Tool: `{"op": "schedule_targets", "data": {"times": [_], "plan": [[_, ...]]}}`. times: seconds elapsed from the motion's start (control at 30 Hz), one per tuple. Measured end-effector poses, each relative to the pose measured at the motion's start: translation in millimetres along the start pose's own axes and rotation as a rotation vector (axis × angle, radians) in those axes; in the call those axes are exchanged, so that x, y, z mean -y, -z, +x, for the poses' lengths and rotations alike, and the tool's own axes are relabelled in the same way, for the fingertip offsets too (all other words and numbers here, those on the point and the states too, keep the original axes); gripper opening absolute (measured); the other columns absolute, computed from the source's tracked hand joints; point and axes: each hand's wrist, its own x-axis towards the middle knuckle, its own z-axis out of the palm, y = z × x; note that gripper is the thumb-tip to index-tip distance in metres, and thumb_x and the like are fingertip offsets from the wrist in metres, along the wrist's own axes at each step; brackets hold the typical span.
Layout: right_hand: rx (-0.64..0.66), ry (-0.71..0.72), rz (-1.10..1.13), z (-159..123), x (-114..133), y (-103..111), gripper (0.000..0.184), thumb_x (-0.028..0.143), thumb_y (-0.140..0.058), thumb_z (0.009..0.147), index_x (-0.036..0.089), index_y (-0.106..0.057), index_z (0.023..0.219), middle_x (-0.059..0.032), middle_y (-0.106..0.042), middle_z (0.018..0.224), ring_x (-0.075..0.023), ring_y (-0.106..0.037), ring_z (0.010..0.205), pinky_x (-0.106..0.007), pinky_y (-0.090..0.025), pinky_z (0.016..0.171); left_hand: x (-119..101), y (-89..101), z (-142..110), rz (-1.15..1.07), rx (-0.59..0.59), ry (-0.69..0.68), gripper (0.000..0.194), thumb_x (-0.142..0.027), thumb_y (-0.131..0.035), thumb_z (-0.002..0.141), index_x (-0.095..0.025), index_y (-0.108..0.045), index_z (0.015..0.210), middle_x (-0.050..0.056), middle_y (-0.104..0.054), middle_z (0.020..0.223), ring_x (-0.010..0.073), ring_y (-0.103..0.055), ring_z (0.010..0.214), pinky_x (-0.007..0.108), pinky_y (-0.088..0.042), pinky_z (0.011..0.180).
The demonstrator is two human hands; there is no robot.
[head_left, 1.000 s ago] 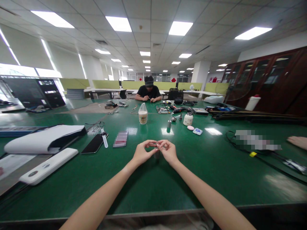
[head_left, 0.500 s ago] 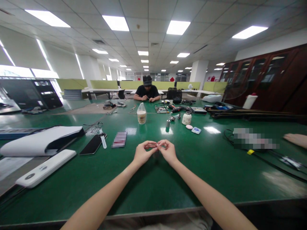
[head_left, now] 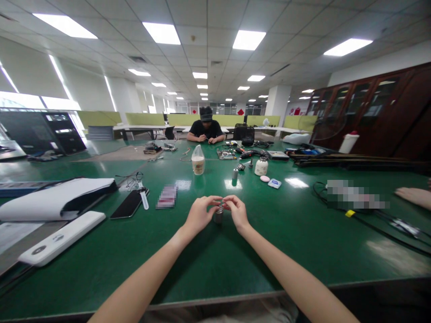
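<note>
A small grey metal cylinder (head_left: 218, 217) stands upright on the green table between my hands, its top partly covered by fingers. My left hand (head_left: 201, 213) curves in from the left, with the thumb by the cylinder's rim and the fingers reaching over its top. From the other side my right hand (head_left: 237, 212) meets it, thumb and fingers pinched close together above the cylinder. Whatever lies between the fingertips is too small to make out. Farther back stands a similar metal cylinder (head_left: 235, 175).
Beyond are a bagged cup (head_left: 198, 165), a white jar (head_left: 261, 167), a pink disc (head_left: 264, 178) and a small blue-white case (head_left: 274, 183). Left lie a phone (head_left: 128, 204) and a watch (head_left: 144, 199). Another person's hand (head_left: 413, 197) rests at right; a person (head_left: 206, 129) sits opposite.
My fingertips have parted slightly and my hands have shifted a little, so the metal cylinder beneath them now shows clearly. The view has moved slightly.
</note>
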Motion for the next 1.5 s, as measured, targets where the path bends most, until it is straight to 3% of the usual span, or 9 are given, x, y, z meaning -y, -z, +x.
{"op": "schedule_targets", "data": {"times": [0.23, 0.33, 0.4, 0.53, 0.63, 0.8, 1.0, 1.23, 1.5], "plan": [[-0.077, 0.011, -0.049, 4.4, -1.1, 5.5, 0.014, 0.031, -0.058, 0.070, 0.020, -0.066, 0.073, 0.0003, -0.066, 0.070, -0.0117, -0.057, 0.058, -0.024, -0.048, 0.058, -3.4, 2.7, 0.2, 0.079, 0.056, -0.089, 0.031, -0.017, -0.057, 0.083, -0.026, -0.065, 0.112, 0.003, -0.072, 0.097, 0.0200, -0.060, 0.097, 0.035, -0.043, 0.087], [-0.048, 0.039, -0.103, 3.0, 1.9, 6.3, 0.015, 0.031, -0.057, 0.073, 0.020, -0.067, 0.076, -0.0006, -0.066, 0.073, -0.0124, -0.057, 0.061, -0.024, -0.048, 0.059, -3.4, 5.7, -1.9, 0.014, -0.007, -0.097, 0.031, -0.016, -0.053, 0.083, -0.024, -0.065, 0.110, 0.003, -0.070, 0.103, 0.0199, -0.058, 0.099, 0.035, -0.044, 0.090], [0.019, 0.099, -0.210, 0.1, 7.1, 6.8, 0.016, 0.032, -0.058, 0.075, 0.021, -0.069, 0.081, -0.0022, -0.067, 0.080, -0.0138, -0.059, 0.067, -0.026, -0.049, 0.063, -0.4, 8.2, -3.1, -0.011, -0.084, -0.063, 0.028, -0.014, -0.046, 0.082, -0.022, -0.069, 0.097, 0.003, -0.069, 0.102, 0.0192, -0.058, 0.099, 0.034, -0.043, 0.091], [0.178, 0.278, -0.553, -7.3, 19.3, 8.8, 0.018, 0.035, -0.066, 0.075, 0.025, -0.074, 0.088, -0.0035, -0.065, 0.088, -0.0152, -0.059, 0.074, -0.029, -0.048, 0.072, 14.0, 11.7, -3.9, 0.089, -0.157, 0.097, 0.031, -0.014, -0.037, 0.079, -0.020, -0.062, 0.060, 0.002, -0.064, 0.070, 0.0166, -0.058, 0.076, 0.028, -0.044, 0.075], [0.204, 0.352, -0.679, -10.5, 22.7, 9.7, 0.014, 0.036, -0.069, 0.074, 0.027, -0.075, 0.083, -0.0033, -0.063, 0.085, -0.0165, -0.059, 0.078, -0.029, -0.047, 0.074, 27.6, 12.7, -3.6, 0.191, -0.130, 0.176, 0.031, -0.017, -0.036, 0.077, -0.019, -0.055, 0.053, 0.001, -0.059, 0.060, 0.0152, -0.055, 0.064, 0.025, -0.039, 0.064], [0.196, 0.347, -0.623, -7.2, 21.7, 6.0, 0.013, 0.035, -0.068, 0.075, 0.024, -0.074, 0.074, -0.0040, -0.064, 0.080, -0.0173, -0.060, 0.077, -0.030, -0.046, 0.073, 39.5, 14.1, -2.7, 0.366, -0.061, 0.281, 0.034, -0.020, -0.036, 0.080, -0.019, -0.055, 0.052, 0.003, -0.063, 0.063, 0.0162, -0.056, 0.065, 0.024, -0.035, 0.061], [0.070, 0.380, -0.627, 19.7, 14.6, 24.6, 0.020, 0.041, -0.064, 0.079, 0.025, -0.075, 0.081, -0.0056, -0.067, 0.087, -0.0206, -0.059, 0.087, -0.036, -0.044, 0.085, 36.0, 13.3, -3.9, 0.480, 0.152, 0.355, 0.035, -0.021, -0.037, 0.081, -0.019, -0.062, 0.056, 0.007, -0.068, 0.068, 0.0201, -0.061, 0.066, 0.026, -0.034, 0.058], [0.027, 0.144, -1.115, 41.4, -15.6, 72.2, 0.019, 0.044, -0.064, 0.077, 0.031, -0.077, 0.083, -0.0090, -0.065, 0.103, -0.0287, -0.051, 0.103, -0.046, -0.038, 0.087, 36.7, 11.3, -4.2, 0.506, 0.156, 0.348, 0.036, -0.021, -0.036, 0.083, -0.019, -0.064, 0.060, 0.009, -0.069, 0.073, 0.0218, -0.062, 0.070, 0.027, -0.037, 0.062], [0.065, 0.014, -1.257, 38.5, -12.7, 67.5, 0.030, 0.052, -0.063, 0.077, 0.034, -0.074, 0.098, -0.0070, -0.059, 0.116, -0.0266, -0.047, 0.112, -0.042, -0.035, 0.092, 31.8, 10.9, -4.5, 0.488, 0.186, 0.321, 0.031, -0.021, -0.039, 0.080, -0.020, -0.066, 0.065, 0.005, -0.071, 0.075, 0.0178, -0.061, 0.071, 0.025, -0.035, 0.062]]}}
